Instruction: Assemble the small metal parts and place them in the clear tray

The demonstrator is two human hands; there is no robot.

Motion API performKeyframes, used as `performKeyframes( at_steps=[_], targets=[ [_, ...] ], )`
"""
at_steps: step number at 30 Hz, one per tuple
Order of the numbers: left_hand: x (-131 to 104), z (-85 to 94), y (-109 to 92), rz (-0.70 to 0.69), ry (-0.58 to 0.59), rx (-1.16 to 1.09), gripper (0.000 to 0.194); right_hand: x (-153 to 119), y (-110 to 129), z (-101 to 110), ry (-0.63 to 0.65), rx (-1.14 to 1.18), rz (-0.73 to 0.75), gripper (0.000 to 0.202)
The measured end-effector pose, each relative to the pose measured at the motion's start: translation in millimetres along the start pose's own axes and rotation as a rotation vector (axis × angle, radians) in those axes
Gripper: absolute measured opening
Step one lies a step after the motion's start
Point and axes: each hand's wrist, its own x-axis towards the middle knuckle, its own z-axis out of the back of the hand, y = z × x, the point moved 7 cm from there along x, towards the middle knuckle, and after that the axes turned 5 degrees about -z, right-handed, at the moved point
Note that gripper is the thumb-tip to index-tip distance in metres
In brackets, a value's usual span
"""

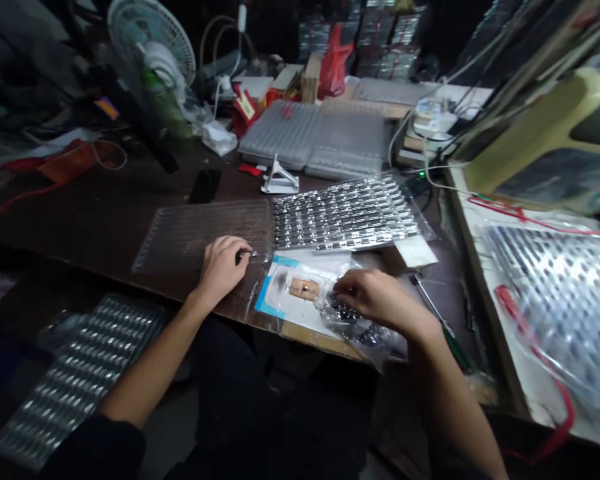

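Note:
My left hand (223,267) is closed at the near right edge of a clear ribbed tray (195,230), its thumb and fingers pinched round a small dark metal part (239,255). My right hand (370,293) reaches into a clear plastic bag (373,333) of small shiny metal parts; its fingertips are bent together, and what they hold is hidden. Between the hands lies a white pad with blue tape (270,300), carrying a small wooden block (304,289). Behind them, a tray filled with rows of shiny metal parts (345,210) rests tilted on the table.
A screwdriver (445,327) lies right of my right hand. Farther back are a phone (205,185), a white stand (280,180), stacked clear trays (313,133) and a fan (153,40). More filled trays sit at lower left (80,380) and far right (560,293).

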Motion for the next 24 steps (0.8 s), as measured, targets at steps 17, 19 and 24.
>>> performKeyframes(
  at_steps=[17, 19, 24],
  targets=[
    [76.5, -53.6, -143.9, -0.39, 0.136, -0.118, 0.019, -9.5, 1.2, -8.9, 0.162, -0.126, -0.094, 0.021],
    [70.0, -44.0, -139.8, -0.372, 0.119, -0.171, 0.021, -9.2, 1.9, -10.8, 0.141, -0.08, -0.052, 0.022],
    [23.7, -39.1, -106.2, -0.255, 0.209, -0.26, 0.026, -7.3, 4.6, -5.4, 0.0, -0.025, 0.042, 0.022]
  ],
)
